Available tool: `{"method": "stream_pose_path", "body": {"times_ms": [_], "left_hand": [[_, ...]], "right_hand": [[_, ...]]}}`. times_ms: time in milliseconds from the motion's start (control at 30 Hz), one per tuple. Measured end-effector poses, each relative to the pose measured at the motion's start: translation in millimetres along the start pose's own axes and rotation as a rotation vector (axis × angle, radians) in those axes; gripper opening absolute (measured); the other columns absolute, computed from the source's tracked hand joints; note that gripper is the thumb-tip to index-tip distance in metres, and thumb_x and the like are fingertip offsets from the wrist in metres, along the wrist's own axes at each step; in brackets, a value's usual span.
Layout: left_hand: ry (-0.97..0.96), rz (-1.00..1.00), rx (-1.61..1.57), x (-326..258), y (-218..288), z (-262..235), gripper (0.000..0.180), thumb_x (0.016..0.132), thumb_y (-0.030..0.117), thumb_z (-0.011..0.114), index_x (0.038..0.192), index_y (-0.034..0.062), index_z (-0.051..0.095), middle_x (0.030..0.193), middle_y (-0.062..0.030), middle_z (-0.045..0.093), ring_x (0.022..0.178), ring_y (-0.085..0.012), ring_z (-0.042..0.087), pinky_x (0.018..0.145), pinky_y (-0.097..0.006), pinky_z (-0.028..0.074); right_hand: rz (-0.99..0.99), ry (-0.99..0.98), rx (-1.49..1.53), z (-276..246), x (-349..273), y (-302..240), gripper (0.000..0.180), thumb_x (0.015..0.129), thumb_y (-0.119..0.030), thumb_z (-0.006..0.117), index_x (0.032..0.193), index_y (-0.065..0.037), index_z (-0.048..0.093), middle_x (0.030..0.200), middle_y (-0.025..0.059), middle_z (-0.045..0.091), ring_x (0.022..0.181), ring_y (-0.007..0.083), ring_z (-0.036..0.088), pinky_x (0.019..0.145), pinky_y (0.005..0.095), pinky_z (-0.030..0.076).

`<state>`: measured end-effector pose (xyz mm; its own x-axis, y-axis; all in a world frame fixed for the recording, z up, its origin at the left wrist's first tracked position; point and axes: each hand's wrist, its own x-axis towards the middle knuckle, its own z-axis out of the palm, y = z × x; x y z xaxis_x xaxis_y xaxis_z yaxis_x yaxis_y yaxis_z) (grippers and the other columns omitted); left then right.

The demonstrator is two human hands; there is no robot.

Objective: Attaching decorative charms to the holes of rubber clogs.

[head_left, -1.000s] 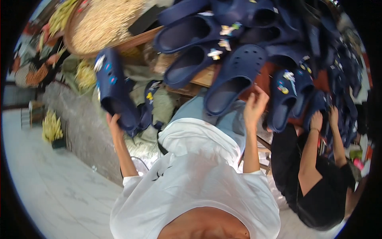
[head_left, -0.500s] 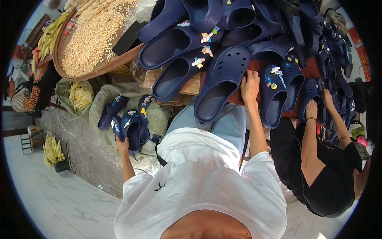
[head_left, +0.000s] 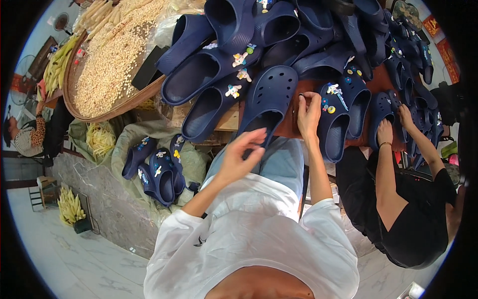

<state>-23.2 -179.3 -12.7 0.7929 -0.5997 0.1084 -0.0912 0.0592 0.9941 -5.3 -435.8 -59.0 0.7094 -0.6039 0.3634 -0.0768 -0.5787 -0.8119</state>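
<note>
A plain navy clog (head_left: pixel 273 89) with holes in its upper lies at the table edge in front of me, its heel end toward me. My left hand (head_left: pixel 243 155) hovers over that heel end, fingers apart and holding nothing. Just right of the clog, my right hand (head_left: pixel 309 115) has its thumb and fingers curled together; a small dark thing shows at the tips, too small to name. Close by on its right lies a navy clog with charms (head_left: pixel 333 119). On the left, several charm-decorated clogs (head_left: pixel 162 172) lie in an open green woven sack (head_left: pixel 196 162).
More navy clogs (head_left: pixel 191 77) are heaped across the reddish table. A round tray (head_left: pixel 89 118) of corn kernels stands at the far left. To my right, a co-worker in black (head_left: pixel 416 214) handles clogs. Another person (head_left: pixel 30 132) sits far left.
My left hand has let go of the clog at the sack and come up to the plain clog. My right hand has lifted slightly, its fingertips now curled together.
</note>
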Motion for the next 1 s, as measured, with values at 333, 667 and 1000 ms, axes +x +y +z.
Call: {"method": "stream_pose_path", "body": {"times_ms": [333, 667, 1000], "left_hand": [[0.001, -0.241, -0.552, 85.1, -23.8, 44.4, 0.046, 0.098, 0.029, 0.055, 0.127, -0.0066, 0.053, 0.125, -0.0072, 0.057, 0.117, -0.0116, 0.050, 0.102, -0.027, 0.037], [0.060, -0.338, -1.023, 111.1, -63.1, 46.0, 0.033, 0.089, 0.020, 0.061, 0.114, -0.0015, 0.063, 0.119, -0.0094, 0.062, 0.116, -0.0220, 0.054, 0.105, -0.039, 0.037], [0.142, -0.392, -1.080, 88.9, -65.3, 47.2, 0.019, 0.088, 0.012, 0.061, 0.103, 0.0013, 0.064, 0.107, -0.0049, 0.062, 0.103, -0.0157, 0.054, 0.097, -0.033, 0.039]], "right_hand": [[-0.236, -0.066, 0.029, 2.7, 21.9, -32.2, 0.016, 0.089, -0.002, 0.065, 0.105, -0.002, 0.062, 0.096, 0.0123, 0.065, 0.077, 0.0224, 0.065, 0.070, 0.0315, 0.052], [0.045, -0.195, 0.315, 1.2, 32.2, -24.2, 0.016, 0.083, 0.000, 0.072, 0.099, 0.000, 0.072, 0.096, 0.0073, 0.067, 0.083, 0.0158, 0.067, 0.074, 0.0256, 0.051], [0.073, -0.337, 0.287, -2.2, 25.9, -37.4, 0.015, 0.085, -0.003, 0.071, 0.100, -0.001, 0.071, 0.095, 0.0056, 0.066, 0.083, 0.0139, 0.064, 0.076, 0.0257, 0.052]]}}
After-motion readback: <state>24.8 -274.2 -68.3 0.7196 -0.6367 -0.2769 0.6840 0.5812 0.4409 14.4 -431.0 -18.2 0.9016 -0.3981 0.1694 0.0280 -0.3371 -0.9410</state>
